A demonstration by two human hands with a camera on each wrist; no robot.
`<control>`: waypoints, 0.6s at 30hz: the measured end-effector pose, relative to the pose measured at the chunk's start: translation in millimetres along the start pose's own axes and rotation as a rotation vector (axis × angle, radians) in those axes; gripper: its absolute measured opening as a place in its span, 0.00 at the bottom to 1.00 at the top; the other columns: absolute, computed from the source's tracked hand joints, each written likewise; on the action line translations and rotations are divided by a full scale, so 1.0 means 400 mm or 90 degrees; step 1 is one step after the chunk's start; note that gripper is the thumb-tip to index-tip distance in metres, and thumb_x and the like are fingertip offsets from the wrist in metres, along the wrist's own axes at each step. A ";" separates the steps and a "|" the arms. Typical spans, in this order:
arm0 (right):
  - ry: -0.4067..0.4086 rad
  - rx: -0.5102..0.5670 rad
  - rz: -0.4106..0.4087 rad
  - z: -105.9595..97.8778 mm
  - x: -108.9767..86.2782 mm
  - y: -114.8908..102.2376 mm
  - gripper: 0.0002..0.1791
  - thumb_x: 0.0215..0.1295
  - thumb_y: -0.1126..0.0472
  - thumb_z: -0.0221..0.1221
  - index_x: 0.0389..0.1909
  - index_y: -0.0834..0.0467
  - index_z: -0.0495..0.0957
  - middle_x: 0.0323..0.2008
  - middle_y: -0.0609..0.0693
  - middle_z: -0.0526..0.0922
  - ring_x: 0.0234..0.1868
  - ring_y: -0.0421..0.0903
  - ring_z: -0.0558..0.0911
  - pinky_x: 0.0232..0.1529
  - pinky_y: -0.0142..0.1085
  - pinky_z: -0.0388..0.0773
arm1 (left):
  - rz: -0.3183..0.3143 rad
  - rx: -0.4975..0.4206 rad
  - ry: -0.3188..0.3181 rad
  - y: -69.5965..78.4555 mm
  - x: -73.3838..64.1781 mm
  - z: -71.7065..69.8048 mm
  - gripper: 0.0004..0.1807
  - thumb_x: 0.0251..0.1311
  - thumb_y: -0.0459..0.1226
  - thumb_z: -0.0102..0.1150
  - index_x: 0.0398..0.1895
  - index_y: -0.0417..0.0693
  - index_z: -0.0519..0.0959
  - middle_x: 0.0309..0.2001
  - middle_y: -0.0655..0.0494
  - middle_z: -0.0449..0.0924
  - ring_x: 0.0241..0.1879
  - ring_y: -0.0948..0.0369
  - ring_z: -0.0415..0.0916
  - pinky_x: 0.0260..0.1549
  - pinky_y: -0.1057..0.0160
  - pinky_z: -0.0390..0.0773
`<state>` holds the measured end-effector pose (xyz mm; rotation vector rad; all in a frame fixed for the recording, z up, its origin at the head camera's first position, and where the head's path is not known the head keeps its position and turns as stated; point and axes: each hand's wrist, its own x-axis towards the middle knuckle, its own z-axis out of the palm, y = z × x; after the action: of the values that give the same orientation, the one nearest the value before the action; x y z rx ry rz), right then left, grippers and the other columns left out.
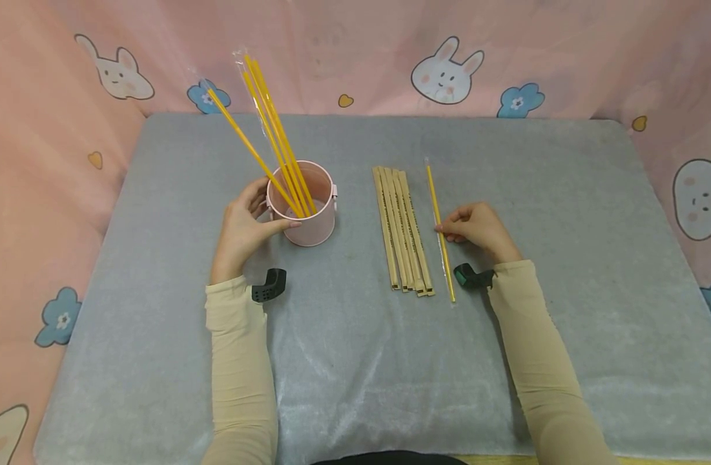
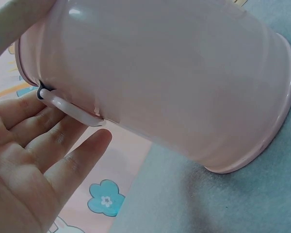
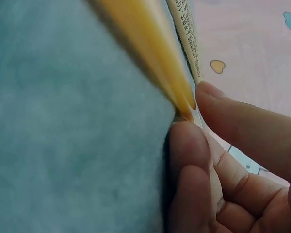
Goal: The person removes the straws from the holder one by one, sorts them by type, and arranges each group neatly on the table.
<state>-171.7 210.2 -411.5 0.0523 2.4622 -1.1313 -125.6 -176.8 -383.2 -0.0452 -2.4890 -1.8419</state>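
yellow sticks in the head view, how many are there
5 that I can make out: one yellow stick leaning leftmost in the pink bucket, three bunched beside it, and one pinched by the right hand. The bunch overlaps, so another may be hidden.

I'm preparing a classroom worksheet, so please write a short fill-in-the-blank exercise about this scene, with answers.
1. The left grip holds the bucket, whose colour is ____.
2. The straw in the right grip and the straws in the bucket are coloured ____.
3. In the head view, the brown packets lie to the ____ of the bucket.

Missing words: pink; yellow; right.
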 end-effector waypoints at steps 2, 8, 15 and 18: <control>-0.002 -0.010 -0.001 0.000 -0.001 -0.002 0.16 0.59 0.56 0.65 0.36 0.68 0.80 0.20 0.46 0.81 0.23 0.40 0.79 0.27 0.31 0.77 | 0.001 0.002 0.001 0.000 0.000 0.000 0.42 0.40 0.28 0.75 0.63 0.36 0.67 0.60 0.44 0.71 0.61 0.55 0.68 0.61 0.64 0.66; -0.010 -0.023 0.002 0.000 -0.004 -0.005 0.16 0.59 0.56 0.65 0.34 0.67 0.81 0.20 0.47 0.80 0.23 0.43 0.77 0.28 0.32 0.76 | -0.006 -0.001 0.001 0.001 0.000 0.000 0.43 0.40 0.28 0.75 0.64 0.36 0.67 0.61 0.44 0.70 0.62 0.55 0.67 0.61 0.64 0.66; -0.005 -0.032 -0.004 0.000 -0.005 -0.004 0.14 0.59 0.57 0.65 0.33 0.67 0.81 0.20 0.48 0.81 0.23 0.44 0.79 0.27 0.33 0.77 | 0.002 0.000 0.004 0.002 0.000 0.001 0.42 0.40 0.27 0.75 0.63 0.35 0.67 0.60 0.44 0.71 0.61 0.55 0.68 0.61 0.65 0.66; -0.007 -0.038 -0.006 -0.001 -0.005 -0.006 0.15 0.59 0.56 0.65 0.33 0.67 0.82 0.20 0.49 0.82 0.23 0.44 0.79 0.27 0.33 0.78 | 0.005 -0.004 0.003 0.003 0.000 0.002 0.42 0.39 0.26 0.75 0.63 0.34 0.67 0.60 0.43 0.71 0.61 0.54 0.67 0.61 0.65 0.66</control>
<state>-170.4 209.3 -408.8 0.0174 2.4878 -1.0578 -125.7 -175.9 -382.3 -0.0515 -2.4767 -1.8445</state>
